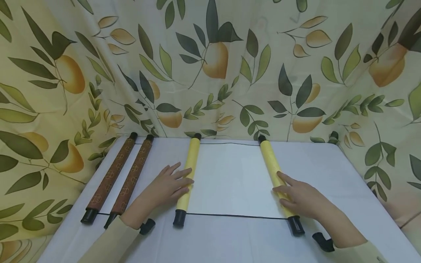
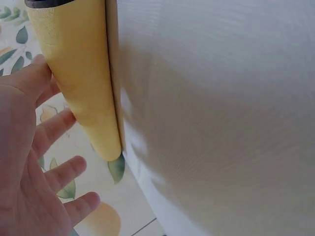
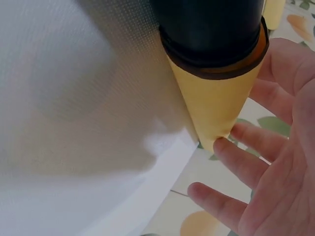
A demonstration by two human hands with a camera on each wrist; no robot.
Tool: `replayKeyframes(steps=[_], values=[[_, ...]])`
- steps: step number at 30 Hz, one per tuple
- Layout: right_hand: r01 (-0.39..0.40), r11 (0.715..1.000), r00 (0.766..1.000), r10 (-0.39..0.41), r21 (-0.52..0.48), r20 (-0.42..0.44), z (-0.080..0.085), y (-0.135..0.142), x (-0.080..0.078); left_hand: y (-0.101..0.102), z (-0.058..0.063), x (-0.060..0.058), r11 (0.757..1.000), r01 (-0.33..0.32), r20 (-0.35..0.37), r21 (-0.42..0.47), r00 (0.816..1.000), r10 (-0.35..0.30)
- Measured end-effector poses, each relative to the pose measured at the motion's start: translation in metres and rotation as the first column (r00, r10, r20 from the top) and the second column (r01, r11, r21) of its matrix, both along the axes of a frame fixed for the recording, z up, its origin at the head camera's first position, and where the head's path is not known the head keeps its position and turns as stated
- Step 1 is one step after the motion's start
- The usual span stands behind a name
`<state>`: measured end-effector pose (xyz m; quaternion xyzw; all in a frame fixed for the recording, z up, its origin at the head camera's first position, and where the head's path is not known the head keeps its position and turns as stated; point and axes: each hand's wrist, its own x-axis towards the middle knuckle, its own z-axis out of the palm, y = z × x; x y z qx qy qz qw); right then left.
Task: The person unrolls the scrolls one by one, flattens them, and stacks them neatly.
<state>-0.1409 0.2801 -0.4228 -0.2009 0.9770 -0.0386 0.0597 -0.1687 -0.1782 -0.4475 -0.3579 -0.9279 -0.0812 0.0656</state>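
A scroll lies partly unrolled on the table, its white sheet (image 1: 233, 179) flat between two yellow rolls with black end knobs. My left hand (image 1: 164, 184) rests on the left yellow roll (image 1: 193, 155), fingers spread and fairly straight. In the left wrist view, the thumb and a finger touch the side of that roll (image 2: 81, 64), while other fingertips stand off it. On the right yellow roll (image 1: 269, 157) lies my right hand (image 1: 300, 197) with fingers extended. The right wrist view shows fingertips against this roll (image 3: 211, 101), below its black knob (image 3: 211, 29).
Left of the scroll lies a second one with two brown patterned rolls (image 1: 112, 179) close together, near my left forearm. A white cloth (image 1: 227, 241) covers the table. Fruit-and-leaf fabric (image 1: 210, 102) hangs behind it. Black straps (image 1: 323, 241) sit at the wrists.
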Motion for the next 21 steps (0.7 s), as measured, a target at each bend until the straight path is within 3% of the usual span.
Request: replayKeyframes(steps=[5,14,21], values=[[0.015,1.0,1.0,-0.015,0.012,0.024,-0.0005,-0.0007,-0.0002,-0.0011,-0.0019,-0.0003,1.0,-0.013,0.002,0.004,1.0,0.013],[-0.005,1.0,1.0,0.005,0.002,-0.006,0.0039,-0.0002,-0.0053,-0.005,0.0002,-0.0021,1.0,-0.031,-0.016,-0.002,0.999,0.031],[0.05,0.999,0.997,-0.051,0.021,0.055,-0.0012,-0.0001,-0.005,-0.0072,-0.0031,-0.0015,1.0,-0.012,0.013,0.008,1.0,0.012]])
